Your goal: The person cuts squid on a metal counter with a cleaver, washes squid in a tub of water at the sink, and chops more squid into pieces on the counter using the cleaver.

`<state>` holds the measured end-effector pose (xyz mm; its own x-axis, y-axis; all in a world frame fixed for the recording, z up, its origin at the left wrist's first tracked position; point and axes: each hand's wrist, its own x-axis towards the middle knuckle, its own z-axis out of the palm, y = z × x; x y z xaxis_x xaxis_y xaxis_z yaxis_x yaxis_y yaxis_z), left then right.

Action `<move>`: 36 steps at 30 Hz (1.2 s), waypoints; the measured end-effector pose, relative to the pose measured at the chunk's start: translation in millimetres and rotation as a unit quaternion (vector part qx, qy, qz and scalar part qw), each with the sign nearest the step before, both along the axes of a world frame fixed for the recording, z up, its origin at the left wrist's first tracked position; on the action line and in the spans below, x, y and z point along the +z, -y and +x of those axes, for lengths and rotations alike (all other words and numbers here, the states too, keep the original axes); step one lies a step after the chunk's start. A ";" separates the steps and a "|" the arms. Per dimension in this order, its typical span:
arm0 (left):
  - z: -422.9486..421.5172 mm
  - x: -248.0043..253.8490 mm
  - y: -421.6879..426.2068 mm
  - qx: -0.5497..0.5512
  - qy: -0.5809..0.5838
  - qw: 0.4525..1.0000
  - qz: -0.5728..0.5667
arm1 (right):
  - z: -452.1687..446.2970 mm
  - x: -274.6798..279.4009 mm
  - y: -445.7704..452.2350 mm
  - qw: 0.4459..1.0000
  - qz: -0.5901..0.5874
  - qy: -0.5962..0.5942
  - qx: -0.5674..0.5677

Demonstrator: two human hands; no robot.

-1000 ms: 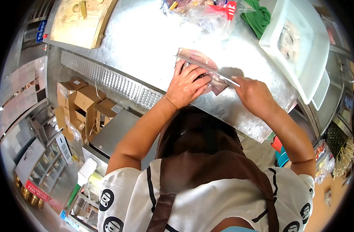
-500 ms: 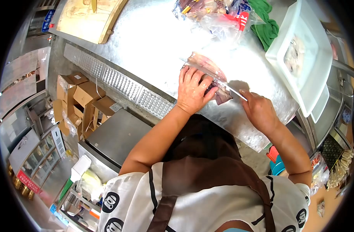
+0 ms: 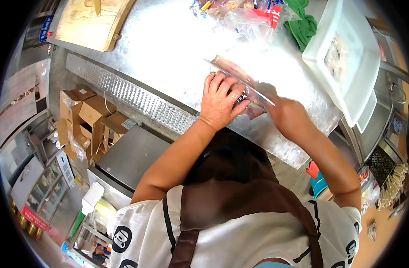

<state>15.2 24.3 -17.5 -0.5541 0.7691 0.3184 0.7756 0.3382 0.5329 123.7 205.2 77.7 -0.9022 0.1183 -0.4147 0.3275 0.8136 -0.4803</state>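
A pinkish, wet squid lies on the metal table under a long knife. The blade runs slantwise across it, from upper left down to the handle side. My left hand presses on the near part of the squid, fingers bent over it close beside the blade. Purplish flesh shows between its thumb and fingers. Closed round the knife's handle is my right hand, slightly blurred; it hides most of the handle.
A white plastic bin with pale pieces inside stands to the right. Beyond the squid are a clear plastic bag of food and a green cloth. A wooden board lies at upper left; cardboard boxes sit below it.
My right hand and the knife have slid a little forward and left across the squid. The left hand keeps its hold, and the whole view has shifted slightly.
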 end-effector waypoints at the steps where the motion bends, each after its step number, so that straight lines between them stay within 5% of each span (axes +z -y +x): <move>1: 1.3 0.5 -0.5 -0.001 0.000 1.000 0.005 | -17.2 -9.6 3.8 0.999 -0.013 -0.014 0.032; 10: 1.6 -1.8 1.5 -0.014 -0.003 1.000 0.012 | 12.7 -10.9 5.2 0.999 -0.023 -0.006 -0.037; 12: 4.0 -0.9 1.2 -0.018 0.002 1.000 0.008 | -22.8 -27.8 17.3 0.997 -0.012 -0.056 0.049; 13: 2.4 2.6 0.7 -0.025 -0.003 1.000 -0.002 | -40.8 -17.9 22.5 0.999 0.005 0.024 0.038; 18: -0.5 -2.0 0.7 0.010 0.001 1.000 0.020 | 21.1 -6.4 9.3 0.998 0.005 0.053 -0.037; 25: -2.3 -1.7 4.8 -0.022 -0.025 0.999 -0.005 | 8.8 -8.2 8.1 0.999 0.031 -0.012 0.012; 28: -0.4 4.1 9.2 -0.038 -0.004 0.999 -0.011 | 35.0 4.9 -1.9 0.990 0.012 0.003 -0.139; 36: -11.0 1.7 37.6 -0.018 0.004 0.996 0.092 | 34.7 13.6 32.5 0.995 0.021 -0.078 -0.062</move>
